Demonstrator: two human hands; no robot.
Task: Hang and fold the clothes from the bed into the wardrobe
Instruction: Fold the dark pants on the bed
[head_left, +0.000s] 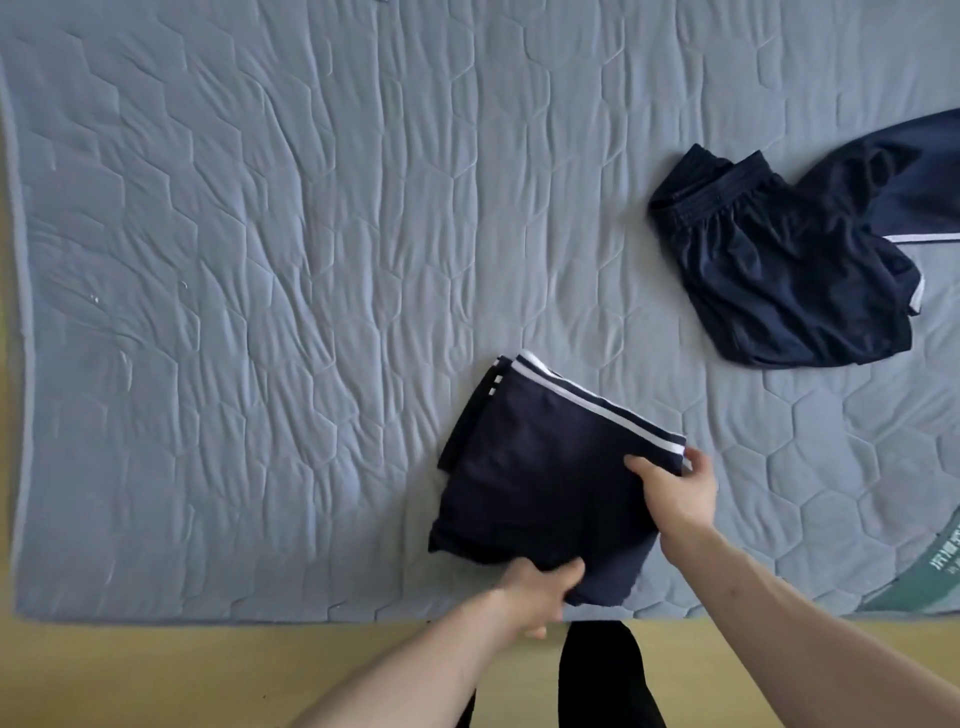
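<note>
Fingers of your left hand (540, 584) and right hand (675, 491) grip the folded navy garment (540, 467) near the bed's (260, 312) front edge; loose navy shorts (779, 280) lie toward its right edge.

Pictured from above: two bare forearms, uncovered from wrist to picture edge, the left forearm (415, 670) at the near left and the right forearm (810, 623) at the near right. Bare too the left hand (540, 582), slightly blurred, and the right hand (675, 493), sharper, with knuckles and thumb plainly outlined. Between the forearms, at the near centre, black trousers (602, 675) in plain, matt fabric: one leg broad and dark, the other only a thin sliver further left. Feet and upper body beyond the picture's edge.
</note>
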